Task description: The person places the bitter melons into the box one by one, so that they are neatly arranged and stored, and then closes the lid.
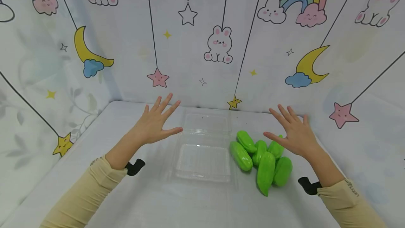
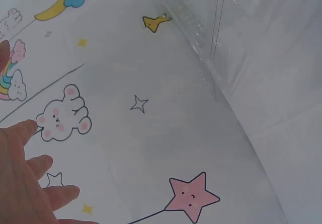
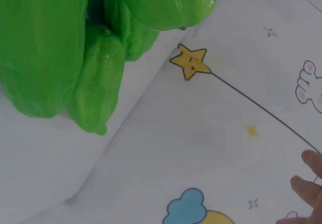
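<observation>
My left hand (image 1: 155,122) is held up with its fingers spread, left of a clear plastic clamshell box (image 1: 202,178), and holds nothing. The box lies open, its lid half (image 1: 207,123) toward the wall. To its right is a pile of several glossy green elongated vegetables (image 1: 265,173), smooth and tapered like imitation ones. Over the pile's far right side my right hand (image 1: 295,134) is raised, fingers spread and holding nothing; it overlaps one vegetable in the head view. Large and close, the green vegetables (image 3: 98,78) fill the top left of the right wrist view.
A white-covered table (image 1: 142,200) carries the box and the vegetables. Behind it and along the sides hangs a white cloth (image 1: 190,52) printed with stars, moons, rabbits and rainbows. Each wrist has a black strap mount (image 1: 135,167) at the sleeve's end.
</observation>
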A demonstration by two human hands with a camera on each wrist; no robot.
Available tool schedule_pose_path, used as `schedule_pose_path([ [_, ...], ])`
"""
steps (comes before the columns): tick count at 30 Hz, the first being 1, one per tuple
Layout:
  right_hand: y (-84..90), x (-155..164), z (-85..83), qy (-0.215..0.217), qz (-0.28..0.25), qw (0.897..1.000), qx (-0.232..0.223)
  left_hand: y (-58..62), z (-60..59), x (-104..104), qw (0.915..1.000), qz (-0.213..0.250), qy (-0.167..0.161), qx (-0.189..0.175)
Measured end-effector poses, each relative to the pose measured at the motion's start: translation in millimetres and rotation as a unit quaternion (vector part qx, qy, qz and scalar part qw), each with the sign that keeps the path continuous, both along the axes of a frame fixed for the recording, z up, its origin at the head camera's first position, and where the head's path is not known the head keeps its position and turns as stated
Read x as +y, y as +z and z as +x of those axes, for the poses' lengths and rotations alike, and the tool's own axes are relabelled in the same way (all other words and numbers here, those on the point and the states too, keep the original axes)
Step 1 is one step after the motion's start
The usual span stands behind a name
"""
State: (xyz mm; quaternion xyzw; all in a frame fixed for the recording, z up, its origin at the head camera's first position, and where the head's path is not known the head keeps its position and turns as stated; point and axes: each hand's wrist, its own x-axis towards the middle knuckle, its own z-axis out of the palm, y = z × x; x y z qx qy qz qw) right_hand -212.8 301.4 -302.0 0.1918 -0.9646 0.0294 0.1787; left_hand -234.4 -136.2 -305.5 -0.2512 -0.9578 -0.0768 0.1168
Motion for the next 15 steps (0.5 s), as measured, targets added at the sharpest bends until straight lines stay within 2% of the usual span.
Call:
schedule_pose_path([
  [15, -8.9, 7.7, -3.1, -0.008, -0.012, 1.0, -0.006, -11.1, 1.2, -3.8, 0.9997, 0.022, -0.006, -0.011],
])
